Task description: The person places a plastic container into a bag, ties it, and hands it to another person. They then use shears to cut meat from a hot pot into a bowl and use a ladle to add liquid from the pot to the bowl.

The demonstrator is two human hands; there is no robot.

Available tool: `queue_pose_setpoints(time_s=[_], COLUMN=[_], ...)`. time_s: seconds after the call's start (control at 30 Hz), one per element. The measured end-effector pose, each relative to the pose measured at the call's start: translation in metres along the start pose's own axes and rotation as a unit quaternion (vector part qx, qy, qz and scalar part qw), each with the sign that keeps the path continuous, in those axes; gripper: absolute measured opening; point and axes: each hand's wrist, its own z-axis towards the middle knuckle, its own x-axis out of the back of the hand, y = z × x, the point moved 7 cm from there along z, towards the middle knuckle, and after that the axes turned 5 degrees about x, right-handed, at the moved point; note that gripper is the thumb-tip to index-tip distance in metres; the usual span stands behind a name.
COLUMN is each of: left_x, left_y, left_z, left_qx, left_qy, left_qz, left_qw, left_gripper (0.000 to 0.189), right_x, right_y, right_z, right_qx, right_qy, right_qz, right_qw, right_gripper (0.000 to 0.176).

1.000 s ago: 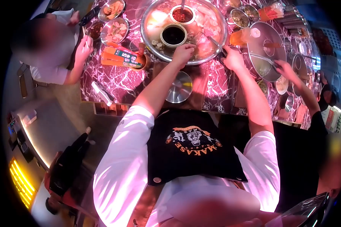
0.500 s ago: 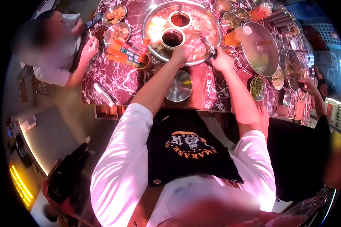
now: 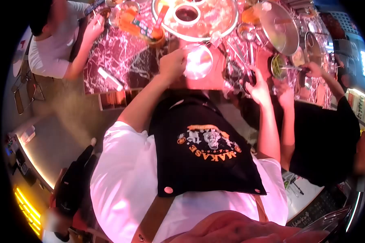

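Note:
My left hand is closed beside the shiny metal plate. A thin, blurred thing runs from it over the plate; I cannot make out what it is. Farther right, my right hand grips a black-handled metal tool, which looks like scissors with the blades spread. Near the tip of one blade, at the pot's front rim, is a small pale piece of food. The large round pot holds food and a white-rimmed bowl of dark sauce.
Orange packets and a white device lie left. At right are a tilted steel pot and a bowl of greens, where a co-worker's hand holds a utensil. Another person's hand is at the left.
Both my hands have drawn back from over the pot toward the table's front edge, the right one also moving right with the tool. The view has shifted, and the co-worker's utensil reaches the greens.

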Motion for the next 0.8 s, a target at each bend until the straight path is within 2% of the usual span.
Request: queue_pose_setpoints(time_s=[0.03, 0.1, 0.2, 0.37, 0.43, 0.53, 0.63, 0.67, 0.7, 0.73, 0.77, 0.8], left_x=[0.009, 0.019, 0.024, 0.026, 0.026, 0.022, 0.016, 0.015, 0.012, 0.008, 0.009, 0.006], left_y=[0.001, -0.004, -0.017, -0.03, -0.026, -0.028, -0.038, -0.04, -0.047, -0.054, -0.055, -0.066], left_z=[-0.018, -0.048, -0.074, -0.084, -0.087, -0.087, -0.083, -0.084, -0.083, -0.082, -0.082, -0.081], left_qx=[-0.049, -0.075, -0.119, -0.122, -0.139, -0.129, -0.095, -0.094, -0.049, -0.003, -0.003, 0.061], left_qy=[0.016, 0.013, 0.035, 0.059, 0.069, 0.07, 0.058, 0.059, 0.028, -0.002, -0.002, -0.024], left_qz=[-0.007, 0.025, 0.076, 0.095, 0.086, 0.096, 0.075, 0.074, 0.064, 0.053, 0.055, 0.014], left_qw=[0.999, 0.997, 0.989, 0.986, 0.984, 0.984, 0.991, 0.991, 0.996, 0.999, 0.998, 0.998], left_gripper=[0.027, 0.03, 0.033, 0.03, 0.028, 0.028, 0.024, 0.024, 0.023, 0.022, 0.022, 0.023], right_x=[-0.004, -0.021, -0.06, -0.086, -0.091, -0.09, -0.092, -0.088, -0.084, -0.079, -0.076, -0.074], right_y=[-0.019, -0.041, -0.025, -0.034, -0.026, -0.015, 0.003, 0.004, 0.0, -0.002, -0.001, -0.005], right_z=[-0.005, -0.007, 0.003, 0.013, 0.017, 0.017, 0.012, 0.01, 0.005, 0.0, -0.002, -0.003], right_qx=[0.012, -0.007, -0.036, -0.041, -0.015, 0.033, 0.021, 0.055, 0.055, 0.019, -0.015, -0.01], right_qy=[-0.017, -0.083, -0.19, -0.185, -0.183, -0.157, -0.187, -0.168, -0.169, -0.181, -0.192, -0.187], right_qz=[-0.085, -0.145, -0.055, -0.15, -0.111, -0.116, -0.069, -0.08, -0.08, -0.026, 0.028, 0.031], right_qw=[0.996, 0.986, 0.98, 0.97, 0.977, 0.98, 0.98, 0.981, 0.981, 0.983, 0.981, 0.982], right_gripper=[0.058, 0.055, 0.056, 0.055, 0.053, 0.057, 0.055, 0.055, 0.055, 0.055, 0.054, 0.056])
